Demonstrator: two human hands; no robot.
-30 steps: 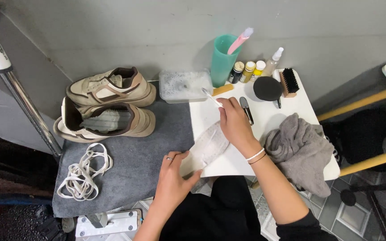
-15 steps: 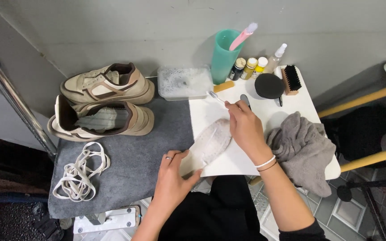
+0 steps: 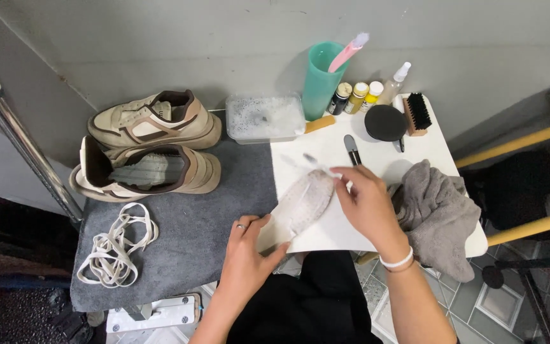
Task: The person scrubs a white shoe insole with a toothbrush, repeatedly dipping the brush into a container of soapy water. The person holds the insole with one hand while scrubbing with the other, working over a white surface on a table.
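A pale shoe insole (image 3: pixel 303 202) lies slantwise on the white board (image 3: pixel 377 153). My left hand (image 3: pixel 246 258) grips its near end against the board's edge; a ring is on one finger. My right hand (image 3: pixel 367 204) holds a small white brush (image 3: pixel 319 164) whose head rests at the insole's far end. A white band circles my right wrist. Two beige and brown sneakers (image 3: pixel 154 146) without laces sit on the grey mat (image 3: pixel 186 248) to the left.
White laces (image 3: pixel 116 245) lie coiled on the mat. A clear tub of soapy water (image 3: pixel 265 118), a teal cup with a pink brush (image 3: pixel 323 76), small bottles (image 3: pixel 358 95), a black round lid (image 3: pixel 385 122), a wooden brush (image 3: pixel 418 113) and a grey cloth (image 3: pixel 437 213) surround the board. A metal pole (image 3: pixel 27 153) stands left.
My right hand has drawn the brush back from the far side of the board toward me, along the insole. My left hand has kept its hold on the insole's near end.
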